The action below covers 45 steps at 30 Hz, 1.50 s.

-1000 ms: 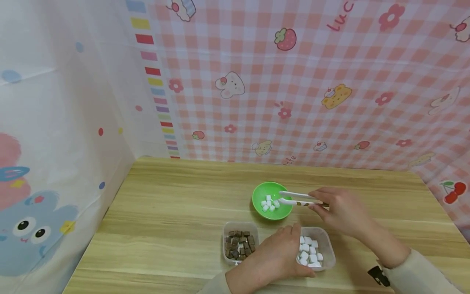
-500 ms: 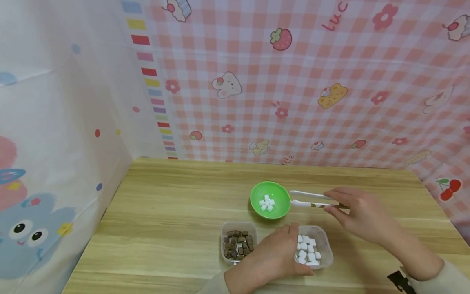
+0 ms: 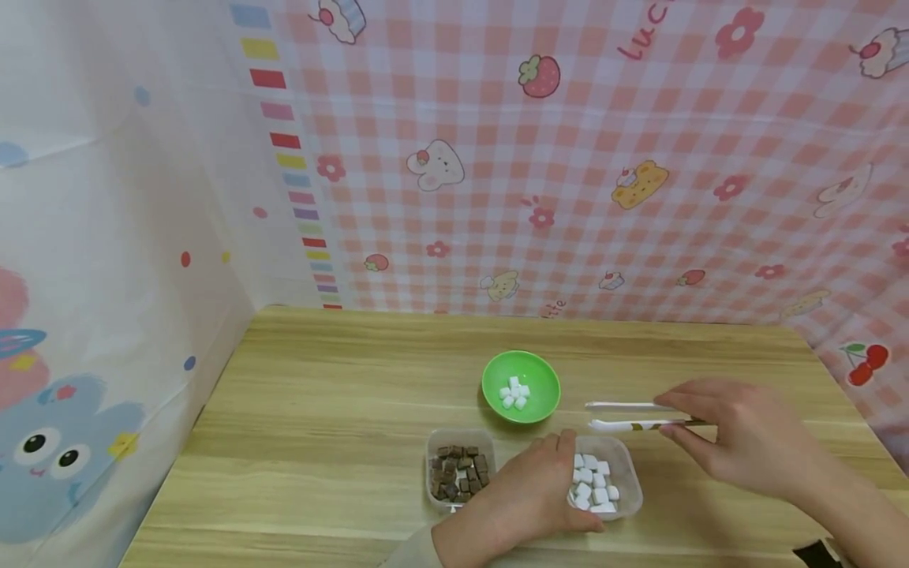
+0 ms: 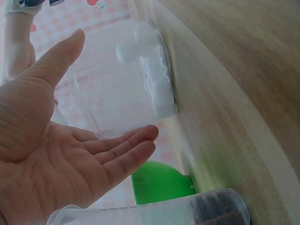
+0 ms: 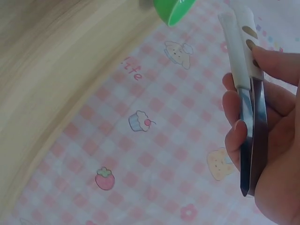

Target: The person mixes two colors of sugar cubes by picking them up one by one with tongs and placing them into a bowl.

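Note:
My right hand (image 3: 738,438) holds a pair of white-tipped tongs (image 3: 625,426) between thumb and fingers, to the right of the green bowl (image 3: 543,386). The tips stand apart with nothing between them. In the right wrist view the tongs (image 5: 246,61) show metal handles and brown spots. Several white cubes (image 3: 514,392) lie in the bowl. With thumb and fingers at opposite sides, my left hand (image 3: 529,485) holds a clear plastic container (image 3: 632,481) of white cubes, hiding its left part. The left wrist view shows the container (image 4: 103,89) spanned by the left hand (image 4: 61,154).
Another clear container (image 3: 431,465) with several brown cubes (image 3: 458,472) stands left of the left hand, partly covered by it. Everything sits on a wood-grain table (image 3: 319,442). A pink checked cloth (image 3: 497,229) hangs behind, and a white printed cloth (image 3: 142,197) hangs at the left.
My right hand has drawn the tongs from the bowl's right rim toward the right and nearer to me. The left hand stays at its container. The head view has shifted slightly.

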Available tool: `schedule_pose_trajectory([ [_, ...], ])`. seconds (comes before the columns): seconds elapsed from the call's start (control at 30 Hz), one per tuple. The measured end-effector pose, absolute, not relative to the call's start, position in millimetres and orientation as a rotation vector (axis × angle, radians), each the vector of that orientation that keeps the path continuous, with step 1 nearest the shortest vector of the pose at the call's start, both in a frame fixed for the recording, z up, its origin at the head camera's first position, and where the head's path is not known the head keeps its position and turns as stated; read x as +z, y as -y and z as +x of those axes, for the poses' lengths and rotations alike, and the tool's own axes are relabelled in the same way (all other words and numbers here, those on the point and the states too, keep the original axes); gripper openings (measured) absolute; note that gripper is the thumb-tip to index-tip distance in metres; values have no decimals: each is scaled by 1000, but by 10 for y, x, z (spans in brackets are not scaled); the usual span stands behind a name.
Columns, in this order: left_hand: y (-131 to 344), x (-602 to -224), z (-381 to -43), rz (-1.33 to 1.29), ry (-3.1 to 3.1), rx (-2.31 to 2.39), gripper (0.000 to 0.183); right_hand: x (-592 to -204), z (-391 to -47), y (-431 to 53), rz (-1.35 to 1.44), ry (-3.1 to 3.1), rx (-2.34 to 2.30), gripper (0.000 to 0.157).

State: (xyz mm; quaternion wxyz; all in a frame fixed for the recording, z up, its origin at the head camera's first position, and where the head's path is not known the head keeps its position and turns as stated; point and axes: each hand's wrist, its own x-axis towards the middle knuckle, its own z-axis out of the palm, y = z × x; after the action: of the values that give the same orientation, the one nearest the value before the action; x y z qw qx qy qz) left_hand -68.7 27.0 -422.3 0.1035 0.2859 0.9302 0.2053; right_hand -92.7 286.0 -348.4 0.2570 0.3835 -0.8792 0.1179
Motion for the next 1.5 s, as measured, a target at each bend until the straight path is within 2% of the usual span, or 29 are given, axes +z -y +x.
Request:
schedule_pose_trajectory([
  [0.17,-265,-4223,-687,833,-2738,592,100,-3454,-856,-2865,1079,2427,235,69],
  [0.37,-257,-4221,-690,843,-2744,592,93,-3530,-815,-2829,1141,2419,173,69],
  [0.43,-255,-4222,-692,845,-2746,598,89,-3575,-808,-2821,1164,2429,182,57],
  [0.47,-254,-4221,-694,845,-2745,601,88,-3598,-803,-2810,1170,2436,184,58],
  [0.57,-251,-4220,-696,849,-2745,609,84,-3646,-778,-2772,1176,2471,176,23],
  [0.6,-250,-4218,-696,847,-2744,610,84,-3661,-772,-2756,1180,2479,163,18],
  [0.67,-247,-4215,-696,847,-2741,613,84,-3683,-759,-2716,1187,2498,142,22],
  [0.7,-246,-4215,-696,849,-2742,612,84,-3691,-755,-2701,1194,2507,136,32],
  [1.5,-261,-4220,-710,855,-2737,564,90,-3797,-757,-2489,1301,2480,-48,26],
])
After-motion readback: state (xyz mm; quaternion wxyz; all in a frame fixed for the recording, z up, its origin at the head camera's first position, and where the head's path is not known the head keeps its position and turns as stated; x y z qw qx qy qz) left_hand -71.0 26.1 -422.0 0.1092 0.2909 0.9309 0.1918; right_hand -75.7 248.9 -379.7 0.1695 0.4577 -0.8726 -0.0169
